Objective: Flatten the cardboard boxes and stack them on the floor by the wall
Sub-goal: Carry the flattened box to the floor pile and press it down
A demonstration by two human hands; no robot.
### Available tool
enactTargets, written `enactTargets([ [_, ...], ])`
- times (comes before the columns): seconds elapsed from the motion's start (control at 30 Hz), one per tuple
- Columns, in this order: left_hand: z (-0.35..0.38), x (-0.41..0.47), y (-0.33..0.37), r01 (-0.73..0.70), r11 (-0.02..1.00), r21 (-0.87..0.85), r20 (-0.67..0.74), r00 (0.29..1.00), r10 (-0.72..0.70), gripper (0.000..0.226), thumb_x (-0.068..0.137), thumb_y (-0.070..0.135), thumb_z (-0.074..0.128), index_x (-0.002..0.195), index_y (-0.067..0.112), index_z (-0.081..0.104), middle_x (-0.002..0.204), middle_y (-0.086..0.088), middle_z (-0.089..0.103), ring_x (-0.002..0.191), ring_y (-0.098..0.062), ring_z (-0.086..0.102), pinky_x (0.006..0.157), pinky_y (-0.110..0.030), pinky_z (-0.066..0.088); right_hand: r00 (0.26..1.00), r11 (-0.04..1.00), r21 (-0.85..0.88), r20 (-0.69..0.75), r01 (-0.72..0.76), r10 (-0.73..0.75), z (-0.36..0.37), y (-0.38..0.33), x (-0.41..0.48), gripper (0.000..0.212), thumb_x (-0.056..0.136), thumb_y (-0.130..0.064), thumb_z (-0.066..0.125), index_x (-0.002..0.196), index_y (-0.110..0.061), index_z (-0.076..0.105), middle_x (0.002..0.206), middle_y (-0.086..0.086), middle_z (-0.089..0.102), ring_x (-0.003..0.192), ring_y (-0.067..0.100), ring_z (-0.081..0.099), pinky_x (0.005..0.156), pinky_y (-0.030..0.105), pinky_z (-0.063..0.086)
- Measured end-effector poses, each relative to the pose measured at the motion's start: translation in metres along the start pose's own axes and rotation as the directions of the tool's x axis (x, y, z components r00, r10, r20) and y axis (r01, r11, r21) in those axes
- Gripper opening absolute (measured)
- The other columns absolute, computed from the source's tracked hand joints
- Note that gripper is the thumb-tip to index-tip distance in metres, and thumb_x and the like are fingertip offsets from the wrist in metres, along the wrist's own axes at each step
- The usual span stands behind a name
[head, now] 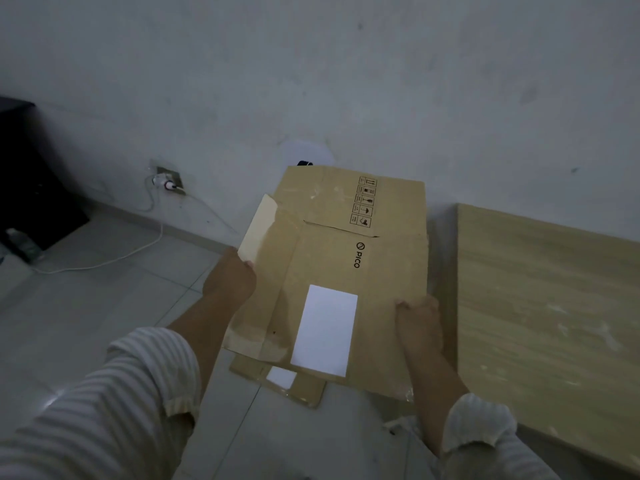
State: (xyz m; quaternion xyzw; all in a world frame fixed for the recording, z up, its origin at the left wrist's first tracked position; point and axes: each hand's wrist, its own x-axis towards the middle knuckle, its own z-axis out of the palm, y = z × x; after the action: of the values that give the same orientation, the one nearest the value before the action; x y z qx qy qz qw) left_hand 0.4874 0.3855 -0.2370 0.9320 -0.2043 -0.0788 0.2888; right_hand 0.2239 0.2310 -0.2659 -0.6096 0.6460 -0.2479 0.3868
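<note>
A flattened brown cardboard box [346,244] with a white label and black "PICO" print is held out in front of me, above the tiled floor near the grey wall. My left hand [230,275] grips its left edge by a folded flap. My right hand [419,323] grips its right edge lower down. Under it, another flattened cardboard box [298,386] with a white label lies on the floor; only its near corner shows.
A light wooden table [547,323] stands at the right, close to the held box. A wall socket [169,181] with a plug and a white cable [114,258] trailing over the floor is at the left. A dark cabinet [31,181] stands far left.
</note>
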Motion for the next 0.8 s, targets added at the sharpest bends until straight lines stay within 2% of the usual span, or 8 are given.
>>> enactTargets([
  [0.17, 0.054, 0.070, -0.051, 0.020, 0.999, 0.050, 0.060, 0.998, -0.023, 0.011, 0.095, 0.023, 0.042, 0.100, 0.013, 0.039, 0.103, -0.015, 0.059, 0.096, -0.036, 0.060, 0.076, -0.040, 0.043, 0.994, 0.995, -0.035, 0.042, -0.097, 0.098, 0.093, 0.021, 0.030, 0.049, 0.089, -0.029, 0.053, 0.131, -0.007, 0.038, 0.131, 0.018, 0.052, 0.115, 0.038, 0.053, 0.096, 0.044, 0.044],
  [0.23, 0.080, 0.098, -0.073, 0.039, 0.997, 0.068, 0.097, 0.994, -0.045, 0.010, 0.095, 0.021, 0.041, 0.101, 0.014, 0.040, 0.095, -0.011, 0.056, 0.095, -0.035, 0.061, 0.076, -0.039, 0.044, 0.988, 0.988, -0.053, 0.027, -0.148, 0.150, 0.133, 0.028, 0.044, 0.051, 0.090, -0.025, 0.055, 0.133, -0.004, 0.037, 0.132, 0.021, 0.051, 0.117, 0.040, 0.052, 0.097, 0.044, 0.041],
  [0.33, 0.117, 0.131, -0.109, 0.072, 0.992, 0.102, 0.138, 0.987, -0.086, 0.020, 0.094, 0.018, 0.040, 0.112, 0.010, 0.043, 0.092, -0.005, 0.051, 0.093, -0.034, 0.061, 0.074, -0.037, 0.043, 0.975, 0.971, -0.111, 0.048, -0.210, 0.217, 0.192, 0.045, 0.061, 0.057, 0.092, -0.022, 0.054, 0.139, 0.000, 0.029, 0.141, 0.023, 0.042, 0.126, 0.040, 0.044, 0.104, 0.045, 0.034],
  [0.43, 0.157, 0.164, -0.147, 0.104, 0.987, 0.121, 0.176, 0.977, -0.125, 0.012, 0.090, 0.017, 0.042, 0.103, 0.015, 0.042, 0.086, -0.004, 0.054, 0.080, -0.030, 0.060, 0.071, -0.037, 0.048, 0.973, 0.963, -0.165, 0.052, -0.215, 0.226, 0.248, 0.071, 0.078, 0.062, 0.091, -0.019, 0.054, 0.142, 0.004, 0.025, 0.145, 0.024, 0.037, 0.132, 0.037, 0.039, 0.110, 0.040, 0.030],
  [0.53, 0.202, 0.196, -0.186, 0.128, 0.983, 0.128, 0.236, 0.959, -0.155, 0.011, 0.086, 0.017, 0.043, 0.096, 0.021, 0.039, 0.076, 0.000, 0.053, 0.064, -0.020, 0.055, 0.057, -0.031, 0.040, 0.961, 0.946, -0.183, 0.027, -0.266, 0.276, 0.304, 0.102, 0.091, 0.059, 0.089, -0.015, 0.056, 0.138, 0.006, 0.031, 0.142, 0.026, 0.041, 0.129, 0.037, 0.044, 0.106, 0.040, 0.033],
  [0.67, 0.275, 0.240, -0.241, 0.100, 0.985, 0.138, 0.286, 0.948, -0.136, 0.012, 0.086, 0.017, 0.042, 0.096, 0.021, 0.038, 0.076, 0.000, 0.052, 0.071, -0.027, 0.058, 0.064, -0.034, 0.043, 0.947, 0.929, -0.186, -0.019, -0.319, 0.321, 0.384, 0.155, 0.111, 0.056, 0.086, -0.017, 0.056, 0.136, 0.000, 0.036, 0.137, 0.022, 0.047, 0.121, 0.038, 0.050, 0.097, 0.044, 0.041],
  [0.73, 0.317, 0.258, -0.272, 0.092, 0.985, 0.143, 0.307, 0.943, -0.132, 0.011, 0.086, 0.016, 0.042, 0.096, 0.020, 0.038, 0.075, 0.002, 0.050, 0.071, -0.027, 0.056, 0.064, -0.034, 0.042, 0.941, 0.921, -0.195, -0.031, -0.337, 0.338, 0.422, 0.186, 0.121, 0.051, 0.086, -0.018, 0.055, 0.133, -0.004, 0.039, 0.131, 0.019, 0.052, 0.113, 0.036, 0.056, 0.086, 0.038, 0.043],
  [0.8, 0.361, 0.274, -0.305, 0.090, 0.986, 0.143, 0.323, 0.937, -0.133, 0.011, 0.086, 0.016, 0.042, 0.096, 0.020, 0.039, 0.075, 0.003, 0.049, 0.069, -0.025, 0.054, 0.062, -0.033, 0.041, 0.939, 0.911, -0.228, -0.047, -0.343, 0.341, 0.458, 0.219, 0.132, 0.047, 0.087, -0.018, 0.053, 0.130, -0.006, 0.041, 0.129, 0.017, 0.054, 0.110, 0.035, 0.057, 0.083, 0.037, 0.042],
])
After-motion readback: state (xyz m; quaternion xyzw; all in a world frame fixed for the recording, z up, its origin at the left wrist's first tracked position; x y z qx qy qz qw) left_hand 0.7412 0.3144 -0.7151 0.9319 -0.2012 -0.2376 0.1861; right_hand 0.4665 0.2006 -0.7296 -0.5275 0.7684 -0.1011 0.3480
